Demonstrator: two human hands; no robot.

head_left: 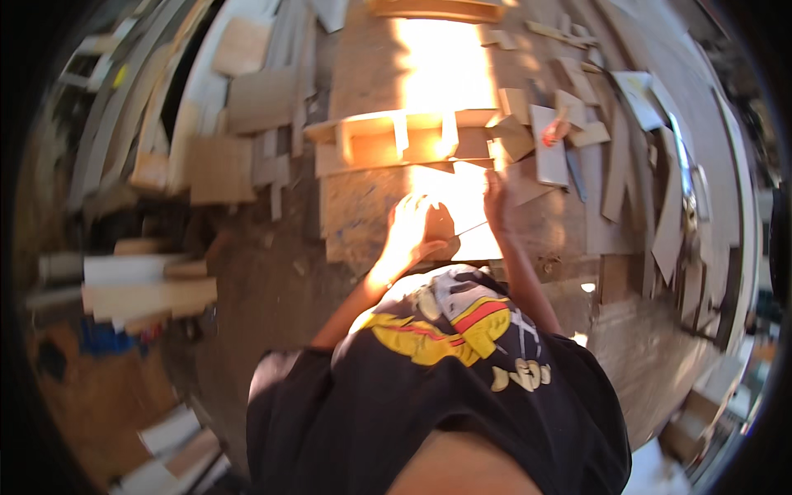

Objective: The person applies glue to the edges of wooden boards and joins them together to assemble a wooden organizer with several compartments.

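Note:
My left hand (410, 224) is over the near part of the workbench, in strong sunlight. Its fingers and thumb curve around a small brown piece (440, 221), whose kind I cannot make out. To its right, my right hand (496, 200) is at the edge of a glaring sunlit patch; its fingers are blurred, and any hold is unclear. A thin dark line (472, 229) runs between the two hands. Just beyond them stands a wooden box frame (402, 160) with open compartments, partly washed out by glare.
The wooden workbench (355, 206) has a second wooden frame (437, 10) at its far end. Board offcuts (553, 144) and a blue strip-like thing (576, 175) crowd its right. Planks (262, 103) pile up on the left, with stacked boards (148, 285) lower down.

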